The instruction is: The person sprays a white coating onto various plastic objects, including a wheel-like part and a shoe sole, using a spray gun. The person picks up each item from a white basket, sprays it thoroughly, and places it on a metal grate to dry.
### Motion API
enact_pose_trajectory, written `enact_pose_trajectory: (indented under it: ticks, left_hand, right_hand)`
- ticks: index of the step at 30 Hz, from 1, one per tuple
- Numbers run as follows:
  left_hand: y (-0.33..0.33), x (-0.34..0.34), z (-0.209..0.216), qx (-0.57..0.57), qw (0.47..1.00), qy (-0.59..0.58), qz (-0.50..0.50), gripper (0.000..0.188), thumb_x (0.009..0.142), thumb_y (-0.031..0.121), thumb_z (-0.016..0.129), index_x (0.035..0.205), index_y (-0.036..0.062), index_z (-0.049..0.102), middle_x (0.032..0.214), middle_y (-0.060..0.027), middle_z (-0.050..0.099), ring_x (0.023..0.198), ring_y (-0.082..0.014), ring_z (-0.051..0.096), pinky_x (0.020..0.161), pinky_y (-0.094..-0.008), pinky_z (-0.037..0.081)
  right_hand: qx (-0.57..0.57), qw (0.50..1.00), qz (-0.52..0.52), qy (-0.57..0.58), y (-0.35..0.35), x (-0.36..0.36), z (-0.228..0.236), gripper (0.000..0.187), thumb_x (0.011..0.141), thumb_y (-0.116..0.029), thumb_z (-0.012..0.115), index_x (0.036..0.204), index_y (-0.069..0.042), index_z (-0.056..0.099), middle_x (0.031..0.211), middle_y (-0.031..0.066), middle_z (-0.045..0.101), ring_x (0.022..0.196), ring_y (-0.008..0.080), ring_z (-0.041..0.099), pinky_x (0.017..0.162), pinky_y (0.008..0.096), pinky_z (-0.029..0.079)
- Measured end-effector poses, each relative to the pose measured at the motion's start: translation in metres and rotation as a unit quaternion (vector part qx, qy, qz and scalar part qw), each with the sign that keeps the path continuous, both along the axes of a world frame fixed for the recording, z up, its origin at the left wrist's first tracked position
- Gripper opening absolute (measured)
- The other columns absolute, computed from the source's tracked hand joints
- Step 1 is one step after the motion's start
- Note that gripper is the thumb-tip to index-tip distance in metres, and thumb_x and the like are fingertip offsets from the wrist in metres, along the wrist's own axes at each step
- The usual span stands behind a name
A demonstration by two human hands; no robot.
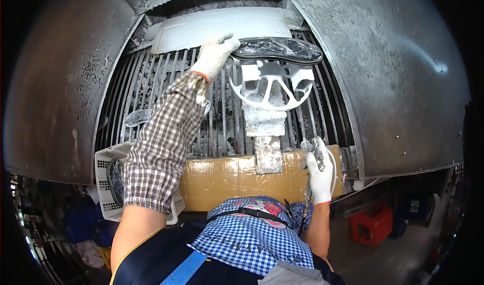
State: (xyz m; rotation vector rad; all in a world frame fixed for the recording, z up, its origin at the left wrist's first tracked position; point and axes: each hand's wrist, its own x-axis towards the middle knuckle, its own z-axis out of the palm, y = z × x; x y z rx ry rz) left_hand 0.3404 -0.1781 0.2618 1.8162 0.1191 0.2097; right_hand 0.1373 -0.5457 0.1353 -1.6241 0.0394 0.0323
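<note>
My left hand (218,54), in a white knit glove, reaches far forward with its fingers closed on the left end of a black shoe sole (277,50). The glossy sole lies across a white spoked wheel-shaped stand (272,99), over its two raised blocks. Nearer to me and to the right, my gloved right hand (320,171) is wrapped round a small metal spray gun (306,145). Its nozzle points away from me, and a pale hose (333,170) curves beside the glove. The gun and the sole are well apart.
Paint-crusted metal slats (222,118) lie under the stand, between dark booth walls (60,93) (398,83). A whitish board (222,25) leans behind. Tape-covered cardboard (222,181) spans the front. A white basket (108,204) holds a dark sole at left; a red crate (372,225) stands lower right.
</note>
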Motion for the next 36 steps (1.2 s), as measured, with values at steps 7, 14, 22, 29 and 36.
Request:
enact_pose_trajectory:
  ticks: [7,14,22,29,36]
  left_hand:
    - [-0.027,-0.059,-0.062,-0.213,0.952,-0.056,0.213,0.068,0.097,0.015,0.069,0.158,-0.0014,0.043,0.118,-0.0100,0.067,0.094,-0.0161,0.064,0.079,-0.0348,0.057]
    - [-0.078,-0.113,-0.141,-0.448,0.884,0.116,0.069,0.047,0.095,0.006,0.057,0.142,0.0035,0.056,0.115,-0.0071,0.068,0.099,-0.0206,0.066,0.090,-0.0419,0.058]
    - [-0.111,-0.129,-0.115,-0.523,0.846,0.068,-0.077,0.051,0.101,0.006,0.044,0.152,0.0012,0.049,0.139,-0.0138,0.066,0.119,-0.0230,0.067,0.103,-0.0437,0.057]
    - [-0.108,-0.119,-0.140,-0.532,0.841,0.073,-0.069,0.052,0.100,0.004,0.047,0.152,-0.0043,0.045,0.142,-0.0213,0.062,0.118,-0.0314,0.069,0.106,-0.0454,0.058]
    - [-0.110,-0.126,-0.121,-0.540,0.835,0.075,-0.073,0.049,0.100,0.006,0.050,0.147,-0.0045,0.048,0.140,-0.0233,0.062,0.115,-0.0346,0.069,0.105,-0.0532,0.058]
  right_hand:
    - [0.156,0.983,0.069,-0.064,0.028,0.012,0.082,0.057,0.106,-0.012,0.064,0.156,0.006,0.046,0.127,0.0127,0.068,0.095,0.0121,0.066,0.084,0.0278,0.058]
    - [0.168,0.960,0.124,-0.185,0.073,0.039,0.134,0.055,0.104,-0.006,0.063,0.154,0.009,0.047,0.144,0.0177,0.062,0.122,0.0202,0.065,0.106,0.0336,0.052]
    - [0.168,0.951,0.113,-0.233,0.101,0.053,0.150,0.054,0.103,-0.003,0.065,0.153,0.010,0.050,0.146,0.0207,0.062,0.130,0.0232,0.063,0.113,0.0358,0.048]
    - [0.170,0.960,0.047,-0.217,0.096,0.066,0.131,0.048,0.104,-0.005,0.065,0.148,0.010,0.055,0.140,0.0184,0.067,0.126,0.0209,0.064,0.110,0.0345,0.049]
    - [0.198,0.961,0.028,-0.190,0.085,0.067,0.123,0.049,0.106,-0.008,0.065,0.150,0.010,0.053,0.138,0.0166,0.068,0.122,0.0175,0.065,0.106,0.0318,0.051]
